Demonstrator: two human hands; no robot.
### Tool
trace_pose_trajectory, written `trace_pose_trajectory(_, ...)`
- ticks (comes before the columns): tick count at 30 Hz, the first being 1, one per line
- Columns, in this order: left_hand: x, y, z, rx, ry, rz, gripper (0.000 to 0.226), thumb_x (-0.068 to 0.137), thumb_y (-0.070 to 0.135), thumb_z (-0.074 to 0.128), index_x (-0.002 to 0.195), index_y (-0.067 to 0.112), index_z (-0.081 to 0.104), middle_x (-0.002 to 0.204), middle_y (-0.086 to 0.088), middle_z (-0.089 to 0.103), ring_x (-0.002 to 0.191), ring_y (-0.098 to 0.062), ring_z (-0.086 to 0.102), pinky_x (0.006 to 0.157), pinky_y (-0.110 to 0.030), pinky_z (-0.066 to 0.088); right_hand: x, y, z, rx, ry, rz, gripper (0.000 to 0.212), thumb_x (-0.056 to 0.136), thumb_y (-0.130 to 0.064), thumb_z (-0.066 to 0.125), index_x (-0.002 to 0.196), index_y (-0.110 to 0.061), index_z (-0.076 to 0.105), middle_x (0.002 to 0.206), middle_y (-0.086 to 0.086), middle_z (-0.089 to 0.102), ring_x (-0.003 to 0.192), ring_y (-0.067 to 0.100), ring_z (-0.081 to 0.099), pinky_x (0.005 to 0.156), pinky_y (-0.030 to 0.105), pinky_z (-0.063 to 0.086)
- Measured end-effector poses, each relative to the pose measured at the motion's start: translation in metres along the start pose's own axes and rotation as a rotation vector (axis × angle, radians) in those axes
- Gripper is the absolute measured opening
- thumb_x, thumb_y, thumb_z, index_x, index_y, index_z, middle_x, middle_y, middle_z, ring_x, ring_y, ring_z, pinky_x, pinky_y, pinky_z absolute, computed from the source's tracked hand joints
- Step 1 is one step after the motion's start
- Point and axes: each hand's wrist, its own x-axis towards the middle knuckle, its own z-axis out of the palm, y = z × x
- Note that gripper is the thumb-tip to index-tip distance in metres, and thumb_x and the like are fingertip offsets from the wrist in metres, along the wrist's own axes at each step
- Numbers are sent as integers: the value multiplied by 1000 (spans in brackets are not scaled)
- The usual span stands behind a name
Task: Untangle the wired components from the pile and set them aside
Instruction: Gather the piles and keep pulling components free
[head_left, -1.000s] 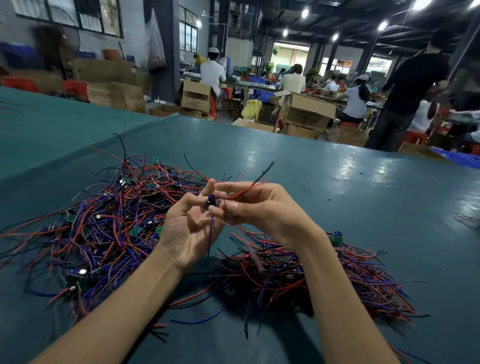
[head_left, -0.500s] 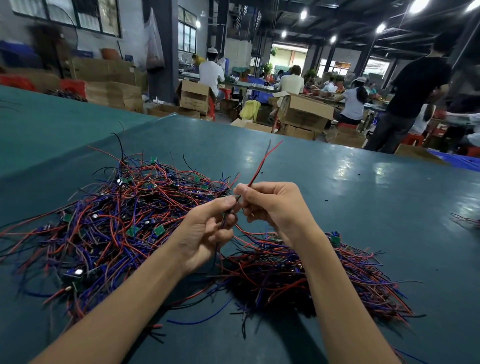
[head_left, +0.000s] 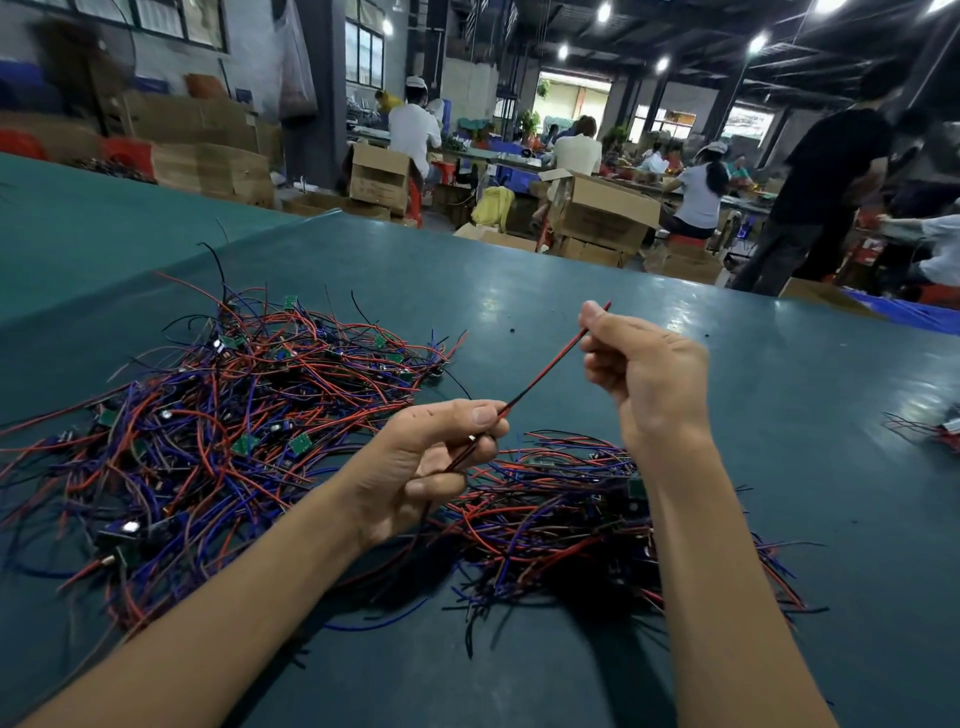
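A big tangled pile (head_left: 208, 415) of red, blue and black wires with small green boards lies on the left of the green table (head_left: 597, 332). A smaller heap of wired components (head_left: 561, 525) lies under my forearms. A red-and-black wire pair (head_left: 545, 376) is stretched straight above the table. My left hand (head_left: 431, 462) pinches its lower end. My right hand (head_left: 644, 374) grips its upper end, higher and farther right, with the wire tip poking past my fingers.
A few loose wires and a component (head_left: 930, 431) lie at the table's right edge. Cardboard boxes (head_left: 602, 213) stand beyond the far edge, and several people work at benches behind; one person in black (head_left: 821, 176) stands at the right.
My hands have drawn apart: the right one slid up and to the right along the wire pair, pulling it straight. The left hand stayed low, pinching the other end.
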Motion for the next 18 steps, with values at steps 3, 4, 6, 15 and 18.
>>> trace_pose_trajectory(3, -1, 0, 4, -42, -24, -15, 15, 77, 17, 77, 90, 11, 80, 86, -2, 68, 68, -4, 64, 30, -10, 31, -1, -1, 5, 14, 31, -35, 19, 84, -15, 81, 68, -7, 76, 63, 7, 66, 52, 14, 55, 49, 25, 46)
trace_pose_trajectory(4, -2, 1, 4, -40, -22, -24, 12, 79, 16, 75, 89, 11, 80, 86, -2, 69, 69, -4, 65, 30, -10, 32, -1, -1, 7, 20, 48, -44, 19, 83, -16, 82, 68, -7, 75, 63, 7, 66, 51, 15, 55, 49, 25, 46)
trace_pose_trajectory(6, -5, 2, 4, -32, -40, -66, 11, 80, 16, 74, 87, 11, 80, 85, -2, 69, 70, -4, 67, 31, -10, 33, -2, -1, 9, 35, 89, -60, 19, 82, -16, 83, 66, -8, 76, 62, 7, 66, 51, 16, 56, 49, 25, 46)
trace_pose_trajectory(15, -6, 4, -3, -176, -104, -112, 32, 69, 15, 91, 97, 5, 79, 89, -5, 70, 74, -9, 71, 41, -14, 49, -5, -4, 8, 149, -35, 89, 16, 89, -23, 77, 90, -8, 77, 72, 5, 71, 60, 14, 65, 58, 27, 56)
trace_pose_trajectory(18, -3, 8, -8, -364, -71, -15, 48, 61, 15, 96, 104, 6, 78, 93, -5, 72, 77, -13, 73, 61, -26, 61, -5, -7, 7, 94, -140, 153, 21, 95, -27, 69, 100, -6, 71, 79, 8, 73, 66, 18, 69, 60, 28, 58)
